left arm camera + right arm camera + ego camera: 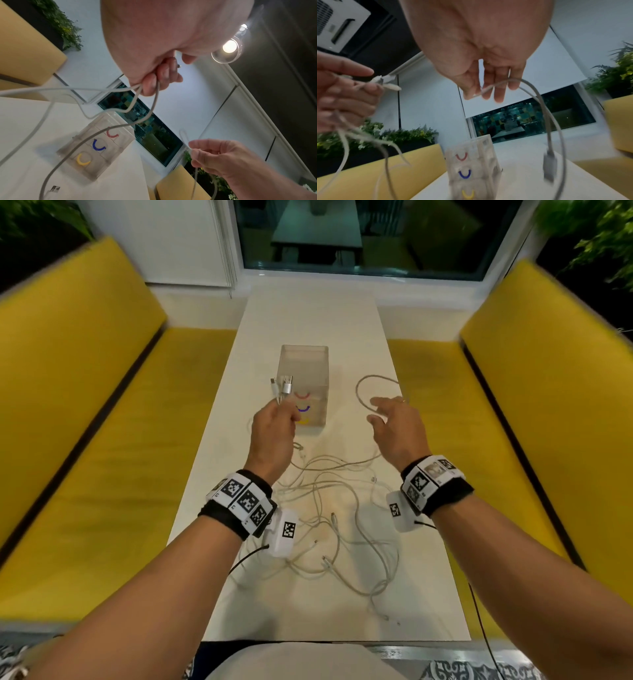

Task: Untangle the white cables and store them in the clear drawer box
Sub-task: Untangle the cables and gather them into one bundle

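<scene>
My left hand [281, 405] is raised in front of the clear drawer box [305, 364] and grips several white cable ends, whose plugs [286, 386] stick up above the fingers. In the left wrist view the cables [137, 97] hang down from the curled fingers [163, 75]. To the right of the box my right hand [375, 410] pinches a white cable loop [357, 392]. The right wrist view shows that cable [539, 97] running across the fingers [498, 92], and its grey plug [549, 166] dangles below. The box has red, blue and yellow handles [98, 145].
A loose tangle of white cables [335, 525] lies on the white table [308, 313] between my forearms. Yellow benches [102, 440] flank the table on both sides. A window [359, 234] is at the far end, with plants in the corners.
</scene>
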`<state>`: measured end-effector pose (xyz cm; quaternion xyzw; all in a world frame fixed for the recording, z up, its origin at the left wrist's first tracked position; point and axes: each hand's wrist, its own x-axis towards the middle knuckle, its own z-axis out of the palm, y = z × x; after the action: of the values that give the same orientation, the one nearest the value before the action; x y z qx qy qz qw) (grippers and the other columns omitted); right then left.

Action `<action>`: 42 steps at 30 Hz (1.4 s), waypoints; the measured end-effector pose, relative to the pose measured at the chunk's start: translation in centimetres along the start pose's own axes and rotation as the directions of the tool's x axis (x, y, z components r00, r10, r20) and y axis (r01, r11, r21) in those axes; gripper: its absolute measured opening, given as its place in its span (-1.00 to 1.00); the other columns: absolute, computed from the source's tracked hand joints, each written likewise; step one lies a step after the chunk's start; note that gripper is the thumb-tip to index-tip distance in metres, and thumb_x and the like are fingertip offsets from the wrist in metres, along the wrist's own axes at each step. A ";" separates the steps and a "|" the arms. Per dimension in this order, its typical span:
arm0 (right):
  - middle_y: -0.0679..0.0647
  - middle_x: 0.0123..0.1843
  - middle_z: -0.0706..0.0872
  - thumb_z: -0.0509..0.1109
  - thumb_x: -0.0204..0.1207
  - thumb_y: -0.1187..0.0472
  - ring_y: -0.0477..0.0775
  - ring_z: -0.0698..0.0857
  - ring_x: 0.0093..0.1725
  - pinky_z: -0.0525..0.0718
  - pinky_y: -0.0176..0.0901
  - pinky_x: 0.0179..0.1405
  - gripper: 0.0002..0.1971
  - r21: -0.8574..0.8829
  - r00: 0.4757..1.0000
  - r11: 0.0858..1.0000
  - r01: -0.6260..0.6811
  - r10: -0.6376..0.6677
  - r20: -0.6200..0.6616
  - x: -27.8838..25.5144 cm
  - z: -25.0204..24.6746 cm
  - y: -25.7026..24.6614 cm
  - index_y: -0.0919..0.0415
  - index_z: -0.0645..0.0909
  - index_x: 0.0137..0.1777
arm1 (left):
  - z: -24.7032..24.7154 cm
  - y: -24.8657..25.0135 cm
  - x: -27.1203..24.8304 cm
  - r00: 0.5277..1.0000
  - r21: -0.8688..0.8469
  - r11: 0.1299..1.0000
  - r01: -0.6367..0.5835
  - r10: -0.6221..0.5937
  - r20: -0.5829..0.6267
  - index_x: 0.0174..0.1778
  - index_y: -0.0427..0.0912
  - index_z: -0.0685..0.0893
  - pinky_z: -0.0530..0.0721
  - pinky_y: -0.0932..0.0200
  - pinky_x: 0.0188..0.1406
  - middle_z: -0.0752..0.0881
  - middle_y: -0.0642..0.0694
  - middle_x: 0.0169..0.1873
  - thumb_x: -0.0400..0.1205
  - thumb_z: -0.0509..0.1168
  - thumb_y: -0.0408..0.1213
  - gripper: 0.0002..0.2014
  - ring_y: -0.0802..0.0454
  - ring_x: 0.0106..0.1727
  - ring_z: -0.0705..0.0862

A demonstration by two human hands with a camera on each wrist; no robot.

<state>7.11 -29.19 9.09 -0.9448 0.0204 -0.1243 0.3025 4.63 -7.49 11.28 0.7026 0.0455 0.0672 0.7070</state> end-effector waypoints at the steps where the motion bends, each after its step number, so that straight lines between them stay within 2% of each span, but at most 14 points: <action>1: 0.14 0.22 0.75 0.42 0.63 0.17 0.16 0.69 0.24 0.51 -0.01 0.28 -0.70 -0.043 0.999 0.999 -0.006 0.004 -0.036 -0.4 0.4 -0.1 0.09 0.70 0.35 | -0.1 -0.3 0.1 1.000 -0.047 0.999 0.001 -0.001 0.006 -0.32 -0.17 0.52 0.30 0.18 -0.44 0.42 -0.01 -0.59 0.60 0.15 -0.21 -0.80 0.12 -0.48 0.32; 4: -0.02 0.01 0.73 0.37 0.59 0.08 0.06 0.66 0.04 0.39 -0.03 0.09 -0.82 -0.158 0.997 0.987 0.029 -0.041 -0.071 -2.9 1.9 -0.9 -0.03 0.68 0.16 | -0.2 -1.2 0.3 1.000 -0.096 0.995 -0.002 0.003 0.014 -0.32 -0.14 0.49 0.25 0.25 -0.47 0.37 0.17 -0.57 0.65 0.05 -0.30 -0.76 0.14 -0.47 0.28; 6: 0.01 -0.10 0.78 0.34 0.56 0.07 0.09 0.73 -0.09 0.60 -0.06 -0.03 -0.87 -0.130 0.989 0.991 0.005 0.014 0.150 -4.6 3.7 -1.0 0.04 0.70 0.00 | 0.0 -1.6 0.3 1.000 -0.089 0.996 0.000 0.001 0.006 -0.31 -0.13 0.48 0.25 0.24 -0.45 0.37 0.18 -0.57 0.71 0.01 -0.40 -0.71 0.15 -0.46 0.28; 9: 0.18 0.06 0.81 0.33 0.58 0.04 0.22 0.77 0.04 0.68 -0.09 -0.10 -0.69 -0.256 0.807 0.967 0.007 0.145 0.573 -6.6 8.3 0.8 0.28 0.75 0.05 | 0.2 -2.4 0.1 1.000 -0.073 0.997 -0.006 0.007 0.016 -0.31 -0.11 0.49 0.23 0.19 -0.43 0.36 0.12 -0.52 0.70 0.01 -0.43 -0.70 0.13 -0.43 0.27; 11: 0.26 0.29 0.72 0.33 0.63 -0.03 0.27 0.70 0.24 0.58 -0.09 -0.01 -0.54 -0.332 0.703 0.943 0.012 0.228 0.673 -7.9 10.9 2.1 0.38 0.67 0.25 | 0.2 -2.8 0.0 1.000 -0.076 0.997 -0.018 0.019 0.025 -0.31 -0.10 0.51 0.24 0.18 -0.42 0.36 0.09 -0.49 0.70 0.02 -0.41 -0.70 0.12 -0.42 0.28; 12: 0.26 0.35 0.67 0.34 0.63 -0.05 0.27 0.67 0.29 0.56 -0.08 0.03 -0.51 -0.348 0.691 0.938 -0.016 0.262 0.674 -8.4 11.7 2.5 0.38 0.62 0.32 | 0.2 -3.0 -0.1 0.999 -0.074 0.997 -0.028 0.030 0.029 -0.31 -0.08 0.52 0.26 0.18 -0.42 0.37 0.08 -0.49 0.69 0.03 -0.37 -0.72 0.12 -0.42 0.29; 19: 0.19 0.28 0.71 0.36 0.63 0.01 0.21 0.71 0.23 0.55 -0.12 -0.02 -0.62 -0.387 0.729 0.917 -0.098 0.331 0.600 -9.2 13.0 4.3 0.27 0.57 0.29 | -0.4 -3.8 0.0 0.997 -0.048 0.998 -0.044 0.047 0.059 -0.29 -0.10 0.54 0.30 0.22 -0.40 0.43 0.19 -0.51 0.70 0.04 -0.33 -0.72 0.13 -0.41 0.32; 22: 0.20 0.04 0.76 0.37 0.59 0.00 0.06 0.70 -0.13 0.57 -0.18 -0.20 -0.71 -0.322 0.694 0.925 -0.204 0.368 0.619 -8.5 12.6 4.3 0.27 0.64 -0.03 | -0.7 -4.1 0.1 0.996 -0.038 0.997 -0.061 0.064 0.066 -0.29 -0.10 0.55 0.32 0.23 -0.41 0.45 0.18 -0.51 0.71 0.04 -0.31 -0.71 0.13 -0.41 0.34; 25: 0.17 -0.26 0.75 0.41 0.46 0.06 0.10 0.68 -0.33 0.59 -0.11 -0.41 -0.71 -0.132 0.745 0.925 -0.357 0.367 0.557 -7.5 10.7 3.6 0.23 0.50 -0.35 | -1.0 -4.0 0.3 0.995 -0.020 0.997 -0.071 0.072 0.063 -0.28 -0.09 0.57 0.33 0.21 -0.40 0.45 0.12 -0.46 0.70 0.05 -0.26 -0.72 0.12 -0.39 0.35; 27: 0.25 -0.30 0.83 0.44 0.40 0.16 0.18 0.75 -0.38 0.74 0.09 -0.36 -0.79 0.132 0.801 0.877 -0.462 0.349 0.486 -7.3 8.9 2.8 0.24 0.53 -0.35 | -1.0 -4.0 0.3 0.996 -0.013 0.997 -0.072 0.073 0.060 -0.26 -0.09 0.57 0.34 0.21 -0.38 0.45 0.09 -0.44 0.71 0.04 -0.23 -0.73 0.13 -0.39 0.36; 29: 0.28 -0.29 0.84 0.45 0.44 0.27 0.18 0.73 -0.46 0.71 0.08 -0.48 -0.86 0.369 0.840 0.787 -0.495 0.324 0.435 -7.0 7.1 1.9 0.27 0.55 -0.27 | -0.9 -3.9 0.4 0.995 -0.009 0.997 -0.072 0.072 0.065 -0.25 -0.09 0.57 0.34 0.22 -0.39 0.44 0.07 -0.43 0.69 0.05 -0.19 -0.74 0.12 -0.38 0.36; 33: 0.33 -0.23 0.80 0.46 0.59 0.35 0.13 0.66 -0.42 0.51 -0.30 -0.62 -0.90 0.628 0.921 0.683 -0.373 0.191 0.340 -5.9 3.6 -0.4 0.37 0.60 -0.11 | -0.3 -3.7 0.0 0.988 0.039 0.994 -0.098 0.093 0.125 -0.18 -0.16 0.62 0.36 0.21 -0.37 0.40 0.07 -0.47 0.70 0.05 -0.14 -0.70 0.11 -0.40 0.34; 39: 0.22 -0.23 0.74 0.56 0.48 0.41 0.09 0.65 -0.25 0.67 -0.11 -0.25 -0.88 0.771 0.978 0.605 -0.202 0.077 0.196 -4.5 0.8 -3.1 0.30 0.74 -0.01 | 0.9 -3.1 -0.4 0.969 0.162 0.978 -0.131 0.092 0.229 -0.08 -0.14 0.75 0.54 0.02 -0.23 0.46 0.07 -0.48 0.79 0.10 -0.23 -0.69 0.07 -0.39 0.46; 42: 0.21 -0.23 0.79 0.57 0.48 0.37 0.10 0.68 -0.26 0.73 0.00 -0.25 -0.90 0.832 0.984 0.524 -0.180 0.097 0.152 -4.3 0.0 -4.8 0.31 0.74 -0.05 | 1.6 -2.6 -0.8 0.960 0.175 0.975 -0.136 0.086 0.266 -0.07 -0.09 0.75 0.50 0.06 -0.23 0.48 -0.01 -0.42 0.83 0.11 -0.28 -0.70 0.05 -0.35 0.46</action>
<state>2.82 -24.75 10.90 -0.6820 0.0201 -0.0534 0.7291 4.17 -9.23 8.70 0.7714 -0.0799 0.0108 0.6312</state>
